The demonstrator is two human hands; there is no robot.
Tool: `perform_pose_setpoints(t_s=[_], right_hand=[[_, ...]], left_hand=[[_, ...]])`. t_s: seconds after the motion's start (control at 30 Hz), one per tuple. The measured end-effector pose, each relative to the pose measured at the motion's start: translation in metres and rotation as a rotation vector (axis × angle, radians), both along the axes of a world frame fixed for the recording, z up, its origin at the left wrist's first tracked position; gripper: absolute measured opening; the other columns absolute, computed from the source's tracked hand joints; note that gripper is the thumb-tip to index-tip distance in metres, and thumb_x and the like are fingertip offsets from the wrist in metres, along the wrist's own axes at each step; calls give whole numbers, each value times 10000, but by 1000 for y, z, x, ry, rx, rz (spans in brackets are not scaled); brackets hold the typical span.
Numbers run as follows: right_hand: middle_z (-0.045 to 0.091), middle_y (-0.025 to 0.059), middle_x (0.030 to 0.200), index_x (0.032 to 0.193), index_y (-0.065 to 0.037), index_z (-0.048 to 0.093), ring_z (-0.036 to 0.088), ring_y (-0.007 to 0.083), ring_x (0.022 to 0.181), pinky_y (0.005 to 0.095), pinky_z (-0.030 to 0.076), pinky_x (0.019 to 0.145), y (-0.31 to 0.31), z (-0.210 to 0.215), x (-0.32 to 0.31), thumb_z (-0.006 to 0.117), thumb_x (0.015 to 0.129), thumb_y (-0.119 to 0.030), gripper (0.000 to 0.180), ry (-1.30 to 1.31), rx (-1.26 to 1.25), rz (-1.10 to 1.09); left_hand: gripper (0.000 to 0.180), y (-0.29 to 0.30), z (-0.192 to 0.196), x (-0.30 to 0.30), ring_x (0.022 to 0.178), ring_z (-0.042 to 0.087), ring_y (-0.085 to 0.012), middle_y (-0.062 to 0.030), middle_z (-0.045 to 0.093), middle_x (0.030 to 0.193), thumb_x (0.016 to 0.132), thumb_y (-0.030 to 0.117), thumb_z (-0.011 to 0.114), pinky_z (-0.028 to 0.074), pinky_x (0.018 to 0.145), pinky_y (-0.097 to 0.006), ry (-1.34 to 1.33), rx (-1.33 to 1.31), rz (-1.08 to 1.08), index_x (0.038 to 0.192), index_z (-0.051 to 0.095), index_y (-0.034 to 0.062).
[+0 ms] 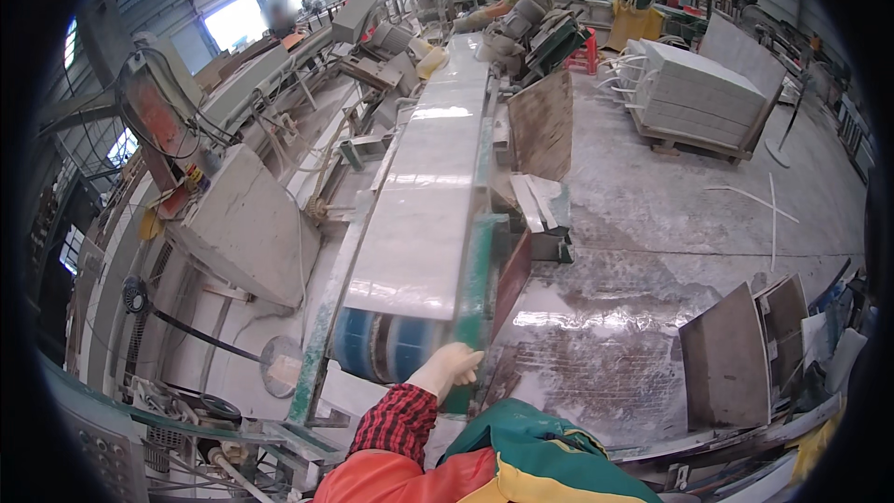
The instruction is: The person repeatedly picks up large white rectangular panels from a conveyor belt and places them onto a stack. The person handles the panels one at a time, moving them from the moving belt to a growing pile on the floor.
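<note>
My left hand point(452, 368), in a pale glove below a red-and-black checked cuff, is in front of me at the near end of a conveyor. Its fingers are curled in, and nothing shows in them. It appears over the green side rail point(478, 279); whether it touches the rail I cannot tell. Just left of it is a blue roller point(410, 345). Long, glossy white slabs point(410, 242) lie along the conveyor, stretching away from me. My right hand is out of sight.
Left of the conveyor a pale stone slab point(256, 224) leans at an angle. Brown boards point(726, 363) stand at the right, beside wet floor. Stacked white slabs point(694, 84) rest on a pallet farther back. Machine motors point(521, 19) flank the conveyor's far end, and people are in the distance.
</note>
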State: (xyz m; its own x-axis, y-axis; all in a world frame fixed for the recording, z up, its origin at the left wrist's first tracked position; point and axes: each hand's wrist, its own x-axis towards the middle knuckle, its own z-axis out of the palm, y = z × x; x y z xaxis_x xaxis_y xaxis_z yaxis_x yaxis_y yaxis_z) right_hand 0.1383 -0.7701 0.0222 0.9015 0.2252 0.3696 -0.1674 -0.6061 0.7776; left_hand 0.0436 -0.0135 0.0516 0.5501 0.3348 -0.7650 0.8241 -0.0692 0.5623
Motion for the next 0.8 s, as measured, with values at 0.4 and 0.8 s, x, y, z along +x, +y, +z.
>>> perform_pose_setpoints(t_s=[0.4,0.8], right_hand=[[614,280,1085,1087,-90,658,562,490,1015,644,455,782,-43,-28,-18,497,925,-535,501,54,-30,-25],[603,285,1136,1135,-95,646,528,514,1073,684,408,839,-35,-14,-21,477,927,-559,537,82,-28,-136]], left_hand=[[489,6,4,0,640,680,-276,-161,703,763,936,393,445,572,587,-381,19,-75,-41,955,638,-56],[507,8,-10,-6,624,681,-265,-158,699,750,952,402,425,570,564,-352,22,-109,-28,949,646,-55]])
